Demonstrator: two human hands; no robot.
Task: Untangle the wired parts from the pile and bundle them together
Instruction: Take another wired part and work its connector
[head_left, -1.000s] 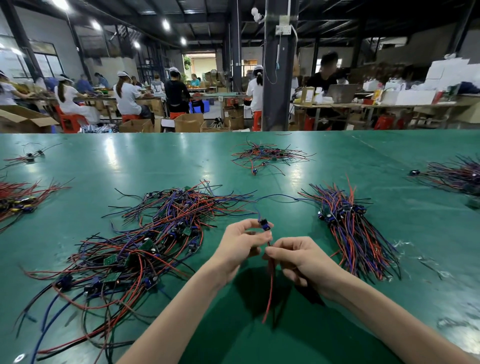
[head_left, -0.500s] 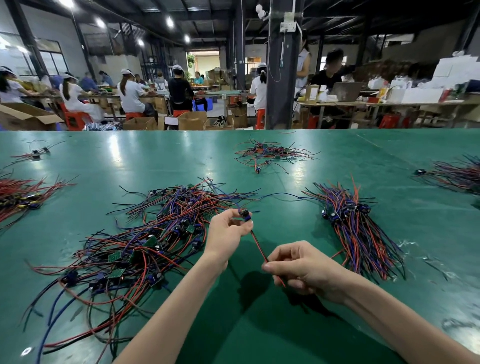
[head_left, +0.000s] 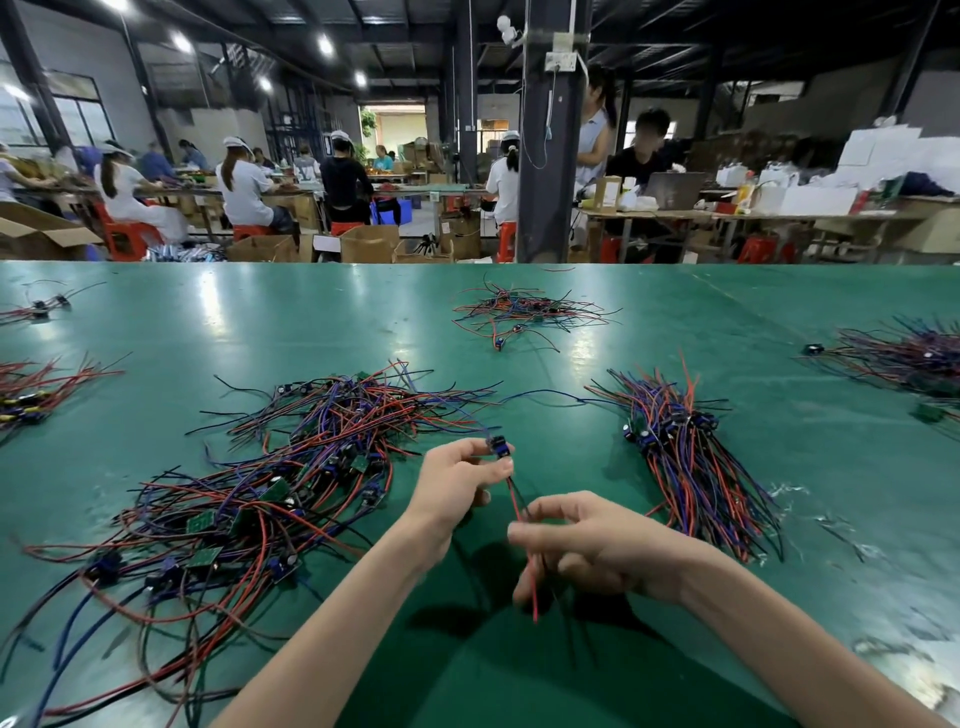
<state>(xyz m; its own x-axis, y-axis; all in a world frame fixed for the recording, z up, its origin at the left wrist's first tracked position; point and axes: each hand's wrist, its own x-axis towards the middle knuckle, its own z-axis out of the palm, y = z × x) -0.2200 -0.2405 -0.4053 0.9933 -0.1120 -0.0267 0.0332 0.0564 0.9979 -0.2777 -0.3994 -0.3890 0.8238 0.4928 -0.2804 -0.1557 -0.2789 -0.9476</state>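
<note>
A tangled pile (head_left: 291, 467) of red, blue and black wires with small green boards lies on the green table (head_left: 675, 322) at my left. A tidy bundle (head_left: 691, 462) of the same wired parts lies to the right. My left hand (head_left: 457, 483) pinches a small blue-black component (head_left: 500, 447) between thumb and fingers, above the table. Its red and black wires (head_left: 524, 540) hang down through the curled fingers of my right hand (head_left: 587, 545), which holds them lower down. A thin blue wire runs from the component toward the pile and the bundle.
A smaller loose heap of wires (head_left: 524, 312) lies further back in the middle. More wire bunches sit at the far right (head_left: 904, 358) and the left edge (head_left: 31, 389). Beyond the table's far edge, people work at benches among cardboard boxes (head_left: 363, 241) and a dark pillar (head_left: 545, 156).
My left hand has stayed raised with the component. My right hand has slid down along the wires, which now hang more upright with the red end showing below the fingers.
</note>
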